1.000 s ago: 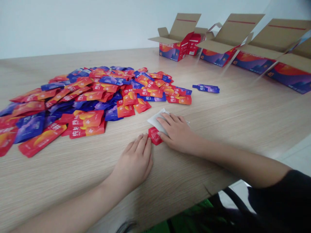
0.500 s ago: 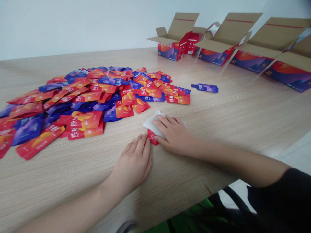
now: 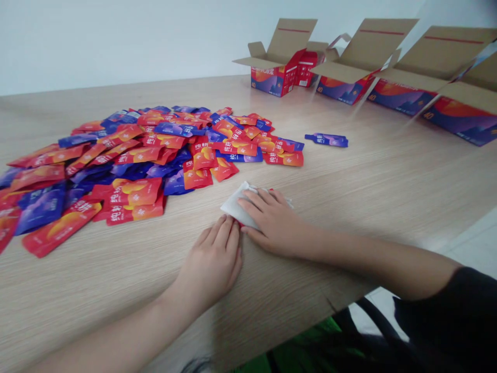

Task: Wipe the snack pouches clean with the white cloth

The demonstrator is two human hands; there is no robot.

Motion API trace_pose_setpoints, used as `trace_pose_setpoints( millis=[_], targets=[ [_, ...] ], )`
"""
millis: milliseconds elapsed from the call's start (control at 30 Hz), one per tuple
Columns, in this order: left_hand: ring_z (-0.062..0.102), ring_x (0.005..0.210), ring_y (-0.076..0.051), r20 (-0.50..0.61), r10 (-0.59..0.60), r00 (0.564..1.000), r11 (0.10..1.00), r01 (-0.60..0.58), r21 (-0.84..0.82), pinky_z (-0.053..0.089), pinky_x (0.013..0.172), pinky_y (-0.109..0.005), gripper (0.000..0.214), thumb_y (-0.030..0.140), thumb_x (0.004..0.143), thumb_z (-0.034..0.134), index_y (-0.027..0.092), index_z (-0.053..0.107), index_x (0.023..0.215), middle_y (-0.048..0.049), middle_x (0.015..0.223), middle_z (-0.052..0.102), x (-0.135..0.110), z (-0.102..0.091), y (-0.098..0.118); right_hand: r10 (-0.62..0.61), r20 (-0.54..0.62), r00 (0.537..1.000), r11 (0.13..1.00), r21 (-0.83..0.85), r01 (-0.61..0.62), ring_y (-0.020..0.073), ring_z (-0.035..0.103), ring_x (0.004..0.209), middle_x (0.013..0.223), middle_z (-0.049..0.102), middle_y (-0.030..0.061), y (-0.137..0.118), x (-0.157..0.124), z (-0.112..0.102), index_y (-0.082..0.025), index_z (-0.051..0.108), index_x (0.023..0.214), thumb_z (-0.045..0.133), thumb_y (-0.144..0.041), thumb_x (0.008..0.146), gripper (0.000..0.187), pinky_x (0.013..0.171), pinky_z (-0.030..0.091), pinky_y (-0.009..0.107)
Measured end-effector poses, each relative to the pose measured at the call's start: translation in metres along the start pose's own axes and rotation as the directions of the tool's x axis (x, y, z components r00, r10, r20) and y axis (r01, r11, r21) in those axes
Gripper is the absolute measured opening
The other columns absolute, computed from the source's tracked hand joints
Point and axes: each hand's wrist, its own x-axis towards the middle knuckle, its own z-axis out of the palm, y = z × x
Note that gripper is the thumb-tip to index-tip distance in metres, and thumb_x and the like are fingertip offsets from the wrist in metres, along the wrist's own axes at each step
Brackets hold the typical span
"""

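Note:
A folded white cloth [image 3: 235, 204], perhaps a wipe, lies under the flattened fingers of my right hand [image 3: 276, 224], which presses it down over a red sachet [image 3: 271, 190]. Only slivers of this sachet show around the cloth; the rest is covered. My left hand [image 3: 213, 256] rests on the table with its fingers held together, the tips pinning the sachet's near left end beside the cloth. A large heap of red-orange and blue-purple sachets [image 3: 132, 191] spreads to the left and beyond both hands.
One blue-purple sachet [image 3: 326, 140] lies apart, right of the heap. Several printed cartons with raised flaps line the back right, among them a smaller-looking carton [image 3: 267, 80] and a wide carton [image 3: 407, 98]. The wooden table's [image 3: 295, 311] near edge runs below my right arm.
My right hand has slid the white cloth slightly toward the left and nearer me, covering more of the red sachet. The left hand has stayed nearly still.

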Motion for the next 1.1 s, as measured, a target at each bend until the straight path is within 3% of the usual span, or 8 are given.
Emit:
trace_pose_setpoints(
  millis=[133,233,500,700,800,900,1033,1100],
  targets=[
    [0.065,0.112,-0.036,0.024,0.003,1.000,1.000,-0.004,0.019,0.058,0.089,-0.048,0.042,0.019,0.091,0.042,-0.004,0.060,0.122,-0.0285,0.124,0.064,-0.002,0.001,0.000,0.138,0.008,0.990,0.989,-0.052,-0.137,0.0370,0.040,0.133,0.150,0.043,0.0190,0.017,0.003,-0.003,-0.008,0.044,0.144,0.037,-0.047,0.100,0.059,0.106,0.034,0.054],
    [0.065,0.111,-0.036,0.016,-0.002,1.000,1.000,0.002,0.023,0.058,0.089,-0.048,0.042,0.018,0.091,0.042,-0.005,0.060,0.121,-0.0286,0.123,0.064,-0.002,0.000,0.000,0.162,0.009,0.987,0.984,-0.080,-0.161,0.0400,0.039,0.132,0.150,0.042,0.0222,0.016,0.004,-0.002,-0.006,0.044,0.143,0.039,-0.047,0.099,0.060,0.105,0.034,0.056],
    [0.067,0.107,-0.035,0.007,-0.020,1.000,0.999,0.021,-0.037,0.059,0.085,-0.046,0.033,0.016,0.090,0.043,0.000,0.066,0.108,-0.0249,0.110,0.069,0.002,-0.001,0.000,-0.055,-0.008,0.998,0.998,-0.011,0.055,0.0365,0.034,0.136,0.150,0.043,0.0162,-0.009,-0.001,0.002,-0.012,0.045,0.143,0.042,-0.045,0.098,0.056,0.111,0.028,0.054],
    [0.064,0.112,-0.037,0.004,0.008,1.000,1.000,-0.008,0.019,0.058,0.089,-0.048,0.043,0.017,0.090,0.043,-0.006,0.060,0.122,-0.0299,0.124,0.063,-0.002,0.002,0.000,0.144,0.016,0.989,0.989,-0.041,-0.143,0.0372,0.039,0.135,0.151,0.042,0.0208,0.015,0.005,-0.003,-0.005,0.041,0.146,0.037,-0.047,0.100,0.062,0.108,0.033,0.054],
    [0.064,0.113,-0.037,0.018,0.003,1.000,1.000,-0.003,0.009,0.057,0.090,-0.048,0.043,0.018,0.090,0.043,-0.005,0.059,0.123,-0.0296,0.124,0.063,-0.003,0.002,0.000,0.180,0.018,0.983,0.982,-0.068,-0.179,0.0399,0.037,0.135,0.152,0.039,0.0232,0.017,0.006,-0.002,-0.003,0.038,0.147,0.038,-0.048,0.099,0.065,0.107,0.034,0.056],
    [0.065,0.112,-0.037,-0.002,0.004,1.000,1.000,-0.004,0.007,0.058,0.090,-0.048,0.042,0.018,0.090,0.044,-0.005,0.060,0.121,-0.0297,0.123,0.063,-0.002,0.001,0.000,0.109,0.004,0.994,0.992,-0.067,-0.108,0.0420,0.035,0.135,0.151,0.040,0.0236,0.005,0.004,0.002,-0.007,0.041,0.146,0.038,-0.051,0.099,0.065,0.107,0.032,0.058],
    [0.066,0.109,-0.035,-0.009,-0.008,1.000,1.000,0.007,-0.017,0.059,0.087,-0.046,0.035,0.016,0.090,0.043,-0.001,0.065,0.111,-0.0258,0.115,0.068,0.000,0.000,0.000,-0.046,-0.014,0.999,0.999,-0.021,0.046,0.0381,0.035,0.136,0.150,0.042,0.0185,-0.008,0.000,0.004,-0.012,0.045,0.143,0.039,-0.048,0.099,0.058,0.110,0.028,0.056],
    [0.066,0.109,-0.035,-0.006,-0.009,1.000,1.000,0.009,-0.013,0.060,0.087,-0.046,0.036,0.016,0.090,0.043,-0.001,0.065,0.112,-0.0255,0.115,0.068,0.001,0.000,0.000,-0.043,-0.010,0.999,0.999,-0.005,0.042,0.0356,0.035,0.137,0.151,0.043,0.0165,-0.005,-0.001,0.002,-0.011,0.045,0.143,0.039,-0.047,0.099,0.057,0.111,0.029,0.054]
  ],
)
